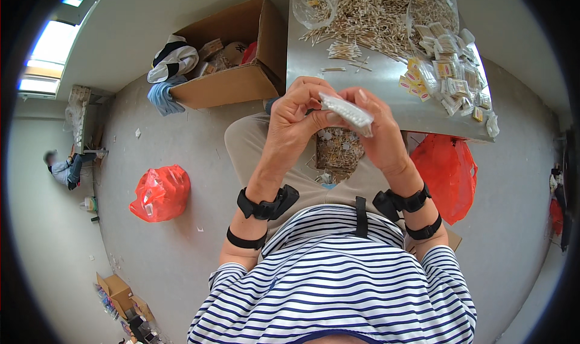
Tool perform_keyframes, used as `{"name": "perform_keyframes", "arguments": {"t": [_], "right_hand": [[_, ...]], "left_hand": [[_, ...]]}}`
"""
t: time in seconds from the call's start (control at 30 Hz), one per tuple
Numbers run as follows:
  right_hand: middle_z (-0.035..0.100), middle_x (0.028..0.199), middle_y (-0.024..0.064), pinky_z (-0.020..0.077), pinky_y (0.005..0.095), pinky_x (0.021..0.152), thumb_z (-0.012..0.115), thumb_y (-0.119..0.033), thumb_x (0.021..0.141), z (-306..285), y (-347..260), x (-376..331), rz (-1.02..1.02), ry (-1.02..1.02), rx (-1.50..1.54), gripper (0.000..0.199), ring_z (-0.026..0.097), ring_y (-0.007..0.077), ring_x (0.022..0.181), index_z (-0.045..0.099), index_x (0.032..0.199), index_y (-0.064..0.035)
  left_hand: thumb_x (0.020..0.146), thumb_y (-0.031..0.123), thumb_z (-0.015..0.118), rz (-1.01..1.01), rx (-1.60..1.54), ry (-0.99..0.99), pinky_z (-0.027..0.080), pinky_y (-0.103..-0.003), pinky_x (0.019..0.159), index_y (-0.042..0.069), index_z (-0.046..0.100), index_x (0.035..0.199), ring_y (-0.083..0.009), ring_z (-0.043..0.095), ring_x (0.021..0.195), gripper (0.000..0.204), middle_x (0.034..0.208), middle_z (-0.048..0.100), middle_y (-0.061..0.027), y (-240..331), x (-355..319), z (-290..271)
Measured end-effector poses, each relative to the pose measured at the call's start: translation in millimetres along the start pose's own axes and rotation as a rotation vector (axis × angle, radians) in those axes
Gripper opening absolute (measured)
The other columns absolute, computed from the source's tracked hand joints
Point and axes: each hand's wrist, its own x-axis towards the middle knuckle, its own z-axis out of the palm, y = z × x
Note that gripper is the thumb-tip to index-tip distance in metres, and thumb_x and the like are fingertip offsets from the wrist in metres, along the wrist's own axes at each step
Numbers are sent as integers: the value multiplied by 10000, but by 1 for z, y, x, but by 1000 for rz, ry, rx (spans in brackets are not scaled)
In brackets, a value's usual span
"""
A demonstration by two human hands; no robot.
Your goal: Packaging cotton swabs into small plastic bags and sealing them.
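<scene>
Between my two hands, above my lap and just off the table's near edge, is a small clear bag of cotton swabs (pixel 347 112), tilted with the white tips showing. My left hand (pixel 296 111) pinches its left end with thumb and fingers. The fingers of my right hand (pixel 379 126) curl round its other end. On the metal table (pixel 380 78) beyond lie a big heap of loose cotton swabs (pixel 368 12), a small bunch of swabs (pixel 344 50) and a few single ones. Packed bags of swabs (pixel 450 72) pile up at the right, beside yellow card labels (pixel 414 79).
A cardboard box (pixel 229 87) with cloths over its rim stands left of the table. Below my hands is a container of swabs (pixel 338 151). Red plastic bags (pixel 160 193) sit on the floor at left and hang at right (pixel 444 175). Another person (pixel 63 167) sits far left.
</scene>
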Motion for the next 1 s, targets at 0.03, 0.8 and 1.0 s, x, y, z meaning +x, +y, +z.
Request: {"name": "perform_keyframes", "arguments": {"t": [0.03, 0.8, 1.0], "right_hand": [[646, 1051, 56, 513, 277, 785, 532, -351, 1045, -12, 0, 5, -65, 36, -126, 367, 609, 119, 968, 663, 1082, -10], [632, 895, 9, 476, 278, 745, 711, -164, 921, -5, -40, -9, -377, -15, -956, 182, 547, 111, 824, 678, 997, -3], [512, 1442, 118, 338, 411, 1156, 584, -720, 889, -26, -11, 7, -238, -253, -750, 925, 466, 280, 1351, 473, 1529, -61]], "left_hand": [[908, 62, 763, -16, -15, -1, 540, -245, 857, 21, 707, 1128, -85, 603, 1012, 230, 1107, 671, -32, 2, 1, 0], [900, 57, 770, -295, -214, -30, 521, -247, 814, -11, 700, 1117, -56, 622, 901, 238, 995, 727, -11, -4, -12, 6], [930, 36, 745, -288, -4, -91, 543, -253, 862, -9, 697, 1135, -71, 648, 932, 216, 1005, 720, -16, -5, -13, 9]]}}
